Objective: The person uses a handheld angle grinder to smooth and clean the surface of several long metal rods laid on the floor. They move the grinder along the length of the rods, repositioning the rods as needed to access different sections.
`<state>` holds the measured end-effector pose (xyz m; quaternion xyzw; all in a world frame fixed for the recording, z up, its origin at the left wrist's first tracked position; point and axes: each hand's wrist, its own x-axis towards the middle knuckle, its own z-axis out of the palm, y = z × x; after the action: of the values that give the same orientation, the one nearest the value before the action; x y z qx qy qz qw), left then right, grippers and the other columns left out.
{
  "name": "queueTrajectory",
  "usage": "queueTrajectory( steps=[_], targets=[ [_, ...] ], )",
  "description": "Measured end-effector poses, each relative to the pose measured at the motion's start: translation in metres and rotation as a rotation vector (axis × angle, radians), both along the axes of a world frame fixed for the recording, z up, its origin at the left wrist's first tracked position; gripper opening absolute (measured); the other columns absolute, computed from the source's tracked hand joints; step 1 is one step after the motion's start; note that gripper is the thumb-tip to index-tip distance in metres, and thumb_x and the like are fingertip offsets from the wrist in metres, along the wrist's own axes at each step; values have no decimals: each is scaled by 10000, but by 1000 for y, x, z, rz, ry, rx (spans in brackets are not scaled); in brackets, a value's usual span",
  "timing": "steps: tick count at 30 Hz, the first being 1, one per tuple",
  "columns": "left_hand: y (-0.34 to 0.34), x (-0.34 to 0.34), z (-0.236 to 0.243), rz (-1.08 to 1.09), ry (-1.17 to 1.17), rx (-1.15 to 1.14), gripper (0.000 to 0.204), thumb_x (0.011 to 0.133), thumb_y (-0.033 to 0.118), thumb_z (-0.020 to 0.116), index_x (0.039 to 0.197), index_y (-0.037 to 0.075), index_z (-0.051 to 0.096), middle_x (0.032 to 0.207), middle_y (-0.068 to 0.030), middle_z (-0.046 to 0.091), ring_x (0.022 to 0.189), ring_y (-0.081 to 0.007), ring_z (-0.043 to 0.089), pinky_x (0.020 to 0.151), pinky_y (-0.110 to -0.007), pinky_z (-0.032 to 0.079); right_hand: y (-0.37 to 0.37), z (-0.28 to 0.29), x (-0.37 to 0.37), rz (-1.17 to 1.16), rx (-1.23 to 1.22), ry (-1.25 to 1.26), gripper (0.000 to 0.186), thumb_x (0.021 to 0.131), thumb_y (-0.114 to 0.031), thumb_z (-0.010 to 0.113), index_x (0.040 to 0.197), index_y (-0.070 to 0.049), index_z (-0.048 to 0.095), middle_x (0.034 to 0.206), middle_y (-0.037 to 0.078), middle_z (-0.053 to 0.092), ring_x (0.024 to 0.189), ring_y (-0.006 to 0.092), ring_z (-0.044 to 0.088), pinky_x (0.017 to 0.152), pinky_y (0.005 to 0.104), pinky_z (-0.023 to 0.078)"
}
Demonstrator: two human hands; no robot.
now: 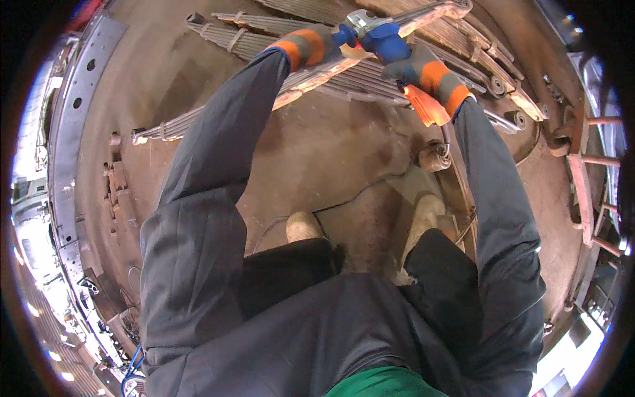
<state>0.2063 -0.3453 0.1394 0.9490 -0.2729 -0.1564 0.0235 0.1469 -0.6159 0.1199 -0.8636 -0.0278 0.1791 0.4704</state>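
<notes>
Both gloved, your left hand (311,45) & right hand (413,63) are clamped on the blue angle grinder (370,30); keep it steady over the rusty steel leaf springs (344,79).

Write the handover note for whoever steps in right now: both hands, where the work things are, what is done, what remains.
Left hand, gloved: grips the side handle of the blue angle grinder.
Right hand, gloved: holds the grinder's body.
The grinder sits on the leaf spring lying across the stack of springs; a reddish glow shows at the contact.
Done: cannot tell how far the work has got.
Left: likely more grinding; check the spring's surface first.
</notes>
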Motion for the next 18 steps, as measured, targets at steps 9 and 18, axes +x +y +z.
queueTrajectory(
  steps=[9,18],
  targets=[
    [-13,-57,21,222,185,-100,384,914,330,613,1114,18,712,996,-215,721,896,-373,702,804,-473,540,4,19,-27,28,-255,-32,504,616,-293,872,1030,-44,728,889,76,728,741,173,660,690,341,563],
    [11,-164,3,117,248,-416,436,946,355,604,1223,20,632,1104,-223,674,988,-379,659,871,-481,526,10,-30,-56,61,-557,-80,481,629,-288,867,1013,-35,724,881,79,728,726,162,660,677,339,559]
  ],
)
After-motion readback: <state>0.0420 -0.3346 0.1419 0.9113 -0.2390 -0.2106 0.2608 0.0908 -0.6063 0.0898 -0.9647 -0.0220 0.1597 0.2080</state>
